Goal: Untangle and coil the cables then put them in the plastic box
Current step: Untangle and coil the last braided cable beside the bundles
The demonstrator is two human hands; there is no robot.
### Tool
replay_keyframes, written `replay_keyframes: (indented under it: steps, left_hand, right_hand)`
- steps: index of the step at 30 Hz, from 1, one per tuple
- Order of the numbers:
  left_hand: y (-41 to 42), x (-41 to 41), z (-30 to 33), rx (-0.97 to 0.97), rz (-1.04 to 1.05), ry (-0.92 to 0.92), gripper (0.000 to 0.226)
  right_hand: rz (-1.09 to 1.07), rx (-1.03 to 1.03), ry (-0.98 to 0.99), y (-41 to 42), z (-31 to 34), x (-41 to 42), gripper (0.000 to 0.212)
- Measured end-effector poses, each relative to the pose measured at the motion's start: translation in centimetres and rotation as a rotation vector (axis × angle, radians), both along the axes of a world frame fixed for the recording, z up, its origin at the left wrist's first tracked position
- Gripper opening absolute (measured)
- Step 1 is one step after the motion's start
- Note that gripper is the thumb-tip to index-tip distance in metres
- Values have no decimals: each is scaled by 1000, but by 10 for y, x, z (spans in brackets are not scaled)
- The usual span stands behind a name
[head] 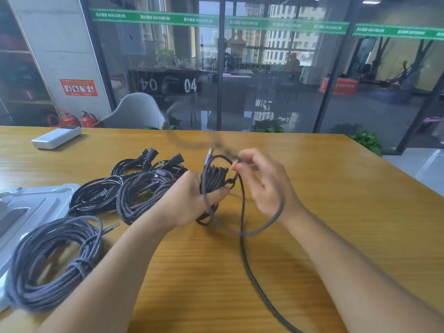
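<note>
Left hand [189,200] grips the coiled cable [212,179] — right hand [262,181] fingers pinch its loose strand above the table [312,188].

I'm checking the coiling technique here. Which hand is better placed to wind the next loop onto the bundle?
The right hand: it pinches the free run of the dark braided cable beside the bundle, while the left hand grips the coiled bundle itself.
</note>
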State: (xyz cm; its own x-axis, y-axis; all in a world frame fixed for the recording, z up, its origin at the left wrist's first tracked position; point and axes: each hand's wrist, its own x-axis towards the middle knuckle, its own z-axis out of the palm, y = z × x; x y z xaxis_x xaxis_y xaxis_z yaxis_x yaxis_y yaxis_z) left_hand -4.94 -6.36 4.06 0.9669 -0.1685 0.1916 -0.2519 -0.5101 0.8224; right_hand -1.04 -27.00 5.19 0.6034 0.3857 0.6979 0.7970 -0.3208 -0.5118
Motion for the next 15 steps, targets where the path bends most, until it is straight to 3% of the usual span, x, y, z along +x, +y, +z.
replay_keyframes:
  steps: [4,7,10,15]
  left_hand:
    - [-11,-24,22,-62,-148,-4,39]
    - [-13,-19,18,-21,-150,41,48]
    - [-18,-25,20,-43,-180,37,44]
    - [-14,-21,16,-95,-107,56,44]
  right_hand:
    - [-213,411,420,-14,4,26,18]
    - [-414,412,679,-42,-1,48,26]
    - [-597,171,687,-58,-10,56,31]
    - [-710,-556,363,-41,-17,41,28]
